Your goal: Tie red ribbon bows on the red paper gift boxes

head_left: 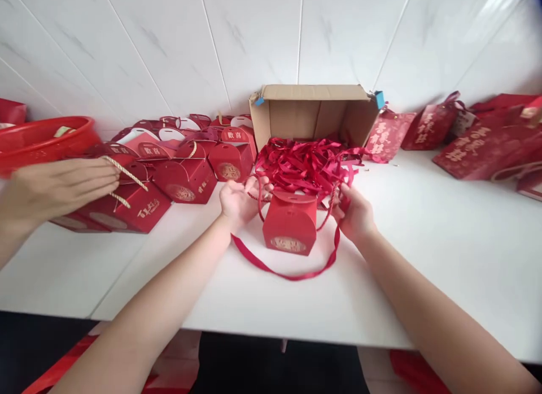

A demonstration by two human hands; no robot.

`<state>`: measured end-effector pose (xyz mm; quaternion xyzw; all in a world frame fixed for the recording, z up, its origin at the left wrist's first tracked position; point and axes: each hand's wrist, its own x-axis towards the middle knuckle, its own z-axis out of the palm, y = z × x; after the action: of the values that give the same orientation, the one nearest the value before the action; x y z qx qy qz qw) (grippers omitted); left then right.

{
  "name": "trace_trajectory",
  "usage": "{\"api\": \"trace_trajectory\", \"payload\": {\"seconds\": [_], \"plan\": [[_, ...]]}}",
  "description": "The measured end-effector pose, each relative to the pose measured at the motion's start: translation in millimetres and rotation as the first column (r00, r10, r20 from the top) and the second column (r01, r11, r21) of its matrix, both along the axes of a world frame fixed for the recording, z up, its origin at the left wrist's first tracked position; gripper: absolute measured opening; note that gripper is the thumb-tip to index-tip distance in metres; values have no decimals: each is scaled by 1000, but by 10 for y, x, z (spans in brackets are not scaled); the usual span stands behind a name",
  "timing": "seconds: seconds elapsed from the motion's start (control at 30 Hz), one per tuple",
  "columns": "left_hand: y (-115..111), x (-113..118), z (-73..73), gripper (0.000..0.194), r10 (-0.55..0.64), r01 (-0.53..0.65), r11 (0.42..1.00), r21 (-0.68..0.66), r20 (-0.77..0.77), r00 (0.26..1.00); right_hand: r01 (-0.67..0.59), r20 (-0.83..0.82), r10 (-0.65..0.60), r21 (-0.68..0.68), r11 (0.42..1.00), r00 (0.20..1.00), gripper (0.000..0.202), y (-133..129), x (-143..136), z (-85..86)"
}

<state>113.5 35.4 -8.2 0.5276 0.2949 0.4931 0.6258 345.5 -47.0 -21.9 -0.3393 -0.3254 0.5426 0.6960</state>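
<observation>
Left hand (243,203) at 10 o'clock of the small red box (290,220), palm up, fingers half-curled beside a dark-red cord (261,209), hold on it unclear; right hand (354,213) at 2, fingers bent in on a ribbon (296,277) that sags in a loop round 6. Box upright on the white table (406,275), between the hands. Ribbon heap (307,165) at 12, open carton (311,93) behind, other red boxes (184,176) toward 10, another person's hand (70,185) past them near 9, red bags (483,143) at 2.

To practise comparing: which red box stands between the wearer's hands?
The box in front of the ribbons: only it has the left hand and right hand at its sides.
</observation>
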Motion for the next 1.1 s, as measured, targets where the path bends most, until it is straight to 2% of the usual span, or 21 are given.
{"api": "trace_trajectory", "payload": {"seconds": [0.1,0.17,0.23,0.3,0.4,0.5,0.63,0.77,0.93,1.1], "plan": [[-6,5,25,50,140,-131,983,131,-61,988,179,72,-176,-32,983,982,38,-10,106,10],[-33,1,5,57,273,-238,937,254,-110,956,303,127,-296,-44,952,947,39,-18,189,-17],[-77,-24,-39,58,371,-297,885,360,-157,915,360,153,-350,-43,932,924,39,-32,274,-66],[-116,-69,-91,50,436,-308,842,443,-220,873,387,164,-374,-51,921,913,39,-49,349,-124],[-123,-139,-155,24,521,-297,784,545,-318,792,423,167,-408,-66,904,898,35,-81,428,-198],[-80,-167,-201,28,597,-295,733,612,-373,710,432,152,-418,-72,899,896,25,-140,468,-244],[-50,-167,-257,29,659,-291,689,664,-406,633,403,108,-394,-82,911,913,11,-257,503,-263],[-60,-197,-281,30,684,-252,662,706,-431,588,386,53,-383,-93,918,922,12,-350,521,-260],[-49,-222,-286,31,698,-208,644,736,-454,554,374,25,-374,-98,922,927,15,-379,522,-268],[-42,-214,-295,31,689,-197,654,731,-468,553,350,58,-346,-131,927,937,16,-345,553,-293]]}}
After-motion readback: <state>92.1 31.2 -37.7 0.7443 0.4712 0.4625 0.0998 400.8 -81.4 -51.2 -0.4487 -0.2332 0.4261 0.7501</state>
